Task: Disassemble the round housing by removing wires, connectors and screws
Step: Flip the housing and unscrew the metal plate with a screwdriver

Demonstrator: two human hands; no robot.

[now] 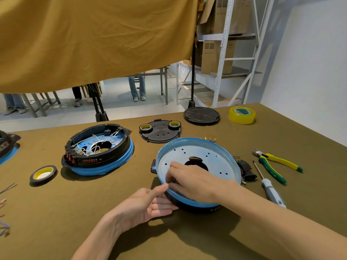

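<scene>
The round blue-rimmed housing with a pale perforated metal plate (199,162) sits tilted on the olive-green cloth-covered surface (244,241), its near edge raised and its far edge low. The left hand (148,205) cups the near rim from below, palm up, with the thumb pressed on top of the blue edge; that grip is pressed together on the housing's rim. The right hand (189,181) reaches over the rim into the plate, fingertips bunched in a pinch just above the left thumb; whatever they pinch is too small to tell. Beyond this grip the plate's dark central opening shows.

Just right of the housing lies a black plastic connector block with short wires (247,168), and farther right a screwdriver with a grey-white handle (268,186) and a pair of green-and-yellow-handled pliers (276,164). Behind the housing's far rim are a few small brass terminals (207,138). Farther away from the grip sits a black vented round cover (159,135) carrying two small tape rolls, then a black round disc (201,115) and a large yellow tape roll (242,115).

To the left of the grip stands a second blue-and-black round housing full of white wires (98,149), and nearer, a flat black-and-yellow tape roll (43,174). Loose coloured wires (5,203) lie at the far left edge.
</scene>
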